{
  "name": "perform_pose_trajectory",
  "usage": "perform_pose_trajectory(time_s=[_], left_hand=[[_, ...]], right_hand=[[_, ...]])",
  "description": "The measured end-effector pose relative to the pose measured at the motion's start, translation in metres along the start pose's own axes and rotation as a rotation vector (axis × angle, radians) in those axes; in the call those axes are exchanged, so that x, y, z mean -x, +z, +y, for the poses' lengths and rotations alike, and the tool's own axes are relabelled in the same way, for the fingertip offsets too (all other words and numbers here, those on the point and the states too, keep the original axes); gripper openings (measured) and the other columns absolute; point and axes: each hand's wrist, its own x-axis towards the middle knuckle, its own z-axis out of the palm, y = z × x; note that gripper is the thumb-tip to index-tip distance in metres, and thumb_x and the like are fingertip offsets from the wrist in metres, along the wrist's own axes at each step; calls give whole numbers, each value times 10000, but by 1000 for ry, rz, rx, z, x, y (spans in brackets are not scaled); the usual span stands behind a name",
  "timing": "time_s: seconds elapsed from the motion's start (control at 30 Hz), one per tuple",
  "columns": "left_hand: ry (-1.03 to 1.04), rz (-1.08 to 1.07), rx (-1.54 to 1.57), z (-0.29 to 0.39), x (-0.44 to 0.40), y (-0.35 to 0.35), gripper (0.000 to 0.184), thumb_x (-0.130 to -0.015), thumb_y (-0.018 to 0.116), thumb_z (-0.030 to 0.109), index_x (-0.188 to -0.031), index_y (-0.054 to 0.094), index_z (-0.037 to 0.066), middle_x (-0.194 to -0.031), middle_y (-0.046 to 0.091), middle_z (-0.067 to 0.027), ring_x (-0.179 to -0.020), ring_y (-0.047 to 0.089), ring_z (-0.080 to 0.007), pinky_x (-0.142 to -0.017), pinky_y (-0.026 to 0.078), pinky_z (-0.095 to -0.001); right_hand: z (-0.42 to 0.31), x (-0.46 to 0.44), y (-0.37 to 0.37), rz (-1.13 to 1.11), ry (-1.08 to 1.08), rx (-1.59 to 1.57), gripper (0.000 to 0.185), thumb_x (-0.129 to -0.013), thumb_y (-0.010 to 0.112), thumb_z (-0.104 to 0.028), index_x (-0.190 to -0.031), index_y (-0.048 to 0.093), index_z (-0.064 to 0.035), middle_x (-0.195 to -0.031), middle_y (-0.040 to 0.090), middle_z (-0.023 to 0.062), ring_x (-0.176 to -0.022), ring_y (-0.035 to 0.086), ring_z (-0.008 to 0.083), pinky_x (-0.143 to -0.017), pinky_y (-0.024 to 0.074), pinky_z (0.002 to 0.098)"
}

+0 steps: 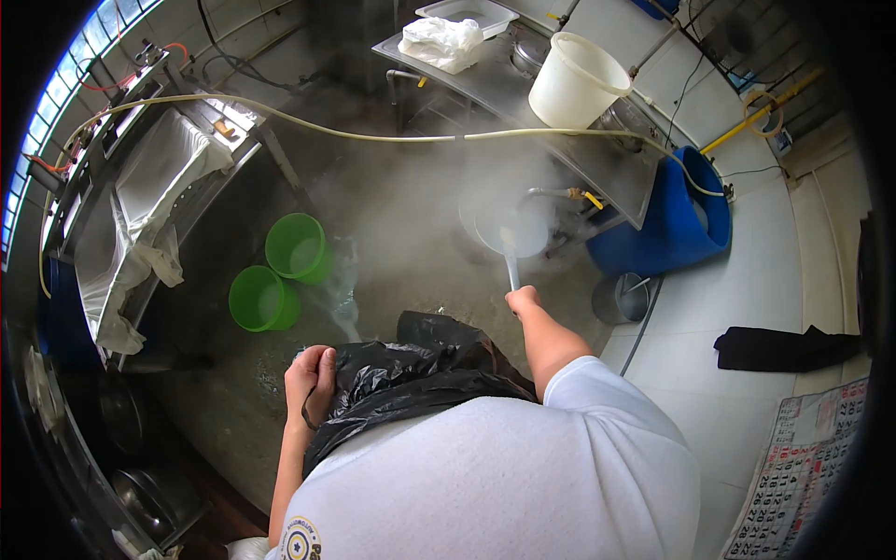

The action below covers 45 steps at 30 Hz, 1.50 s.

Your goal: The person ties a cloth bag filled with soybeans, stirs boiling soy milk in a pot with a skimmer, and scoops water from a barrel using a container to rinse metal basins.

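My right hand (525, 300) grips the pale handle of a dipper (512, 271), its arm stretched forward. The dipper's far end reaches into a round, steaming patch of whitish shapes below a tap, and steam blurs its outline. My left hand (311, 376) is curled closed at the left edge of the black plastic sheet (411, 359) that covers my front, apparently holding it. Two green buckets (299, 247) (264, 299) with pale contents stand on the floor ahead of my left hand. A wet, shiny streak (341, 289) lies beside them.
A steel table (597, 173) carries a white bucket (577, 82) and a white plastic bag (441, 44). A hose (392, 138) crosses overhead. A blue drum (667, 229) and a grey bucket (620, 299) stand at right. A cloth-draped metal frame (154, 187) is at left.
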Motion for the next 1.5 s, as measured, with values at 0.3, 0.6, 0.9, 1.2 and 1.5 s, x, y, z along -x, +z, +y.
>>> perform_pose_trajectory(time_s=[0.3, 0.6, 0.9, 1.2, 1.5], left_hand=[[27, 25, -22, 0, 1, 1, 230, -1020, 639, 194, -1003, 710, -23, -821, 690, -166, -742, 656, -252, -719, 520, -362], [11, 20, -19, -1, 1, 1, 250, -1023, 634, 219, -1007, 709, -19, -819, 685, -169, -746, 654, -258, -727, 521, -362], [-15, 18, -11, 2, 2, 0, 257, -1021, 633, 230, -1007, 709, -15, -830, 688, -175, -755, 660, -275, -737, 524, -371], [25, -16, -108, 8, 1, -8, 291, -1015, 619, 275, -1022, 721, 2, -923, 716, -229, -881, 706, -389, -782, 552, -438], [95, 77, -89, -11, 11, -10, 302, -1015, 600, 304, -985, 704, 22, -899, 707, -220, -897, 682, -425, -801, 546, -493]], right_hand=[[2, 2, 8, 76, -38, 17, 335, -817, 702, -155, -1063, 753, 66, -1044, 760, 243, -897, 771, 346, -743, 602, 426], [3, 3, 20, 121, -71, 48, 338, -821, 704, -177, -1061, 762, 54, -993, 769, 233, -862, 773, 346, -739, 607, 419], [3, -12, 25, 103, -141, 88, 341, -828, 696, -198, -1063, 759, 41, -969, 758, 254, -845, 767, 363, -733, 602, 445], [8, -25, 30, 66, -235, 64, 316, -837, 684, -164, -1033, 740, 78, -1023, 753, 277, -981, 750, 393, -825, 560, 492], [17, -65, 32, -47, -220, -17, 323, -805, 686, -103, -1011, 664, 144, -988, 724, 274, -927, 712, 374, -796, 548, 478]])
